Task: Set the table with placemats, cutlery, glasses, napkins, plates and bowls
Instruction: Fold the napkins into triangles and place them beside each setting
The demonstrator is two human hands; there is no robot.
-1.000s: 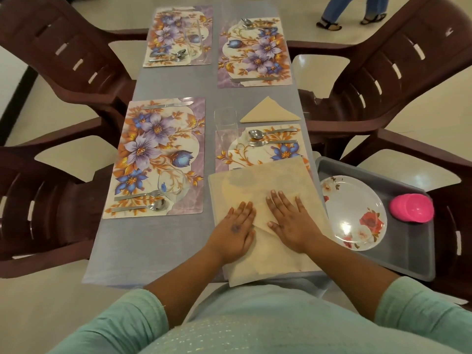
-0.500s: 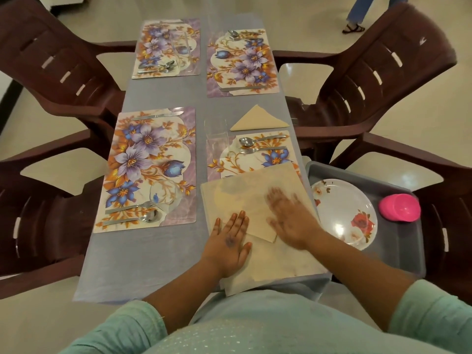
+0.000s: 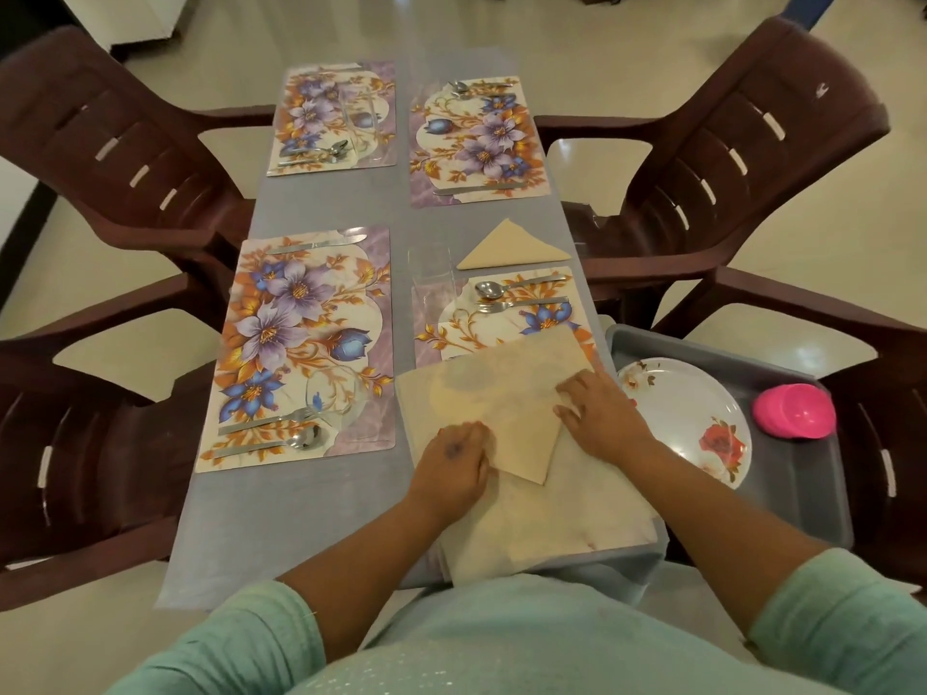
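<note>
A beige napkin [image 3: 506, 413] lies folded into a triangle on top of a stack of napkins [image 3: 557, 519] at the table's near end. My left hand [image 3: 454, 469] rests on its left part with fingers curled on the cloth. My right hand [image 3: 602, 418] presses flat on its right corner. The stack covers the near edge of a floral placemat [image 3: 506, 323] that carries a spoon and fork [image 3: 501, 298]. Beyond that mat lie a finished triangular napkin [image 3: 511, 248] and a clear glass [image 3: 431, 265].
Three more floral placemats [image 3: 301, 343] [image 3: 331, 117] [image 3: 476, 137] with cutlery lie on the grey table. On the chair to the right, a grey tray [image 3: 782, 373] holds a flowered plate [image 3: 677, 408] and a pink bowl [image 3: 795, 411]. Brown plastic chairs [image 3: 125, 158] flank both sides.
My right hand slid from the napkin's middle out to its right corner. My left hand went from flat with spread fingers to curled on the cloth. The napkin is now folded into a triangle.
</note>
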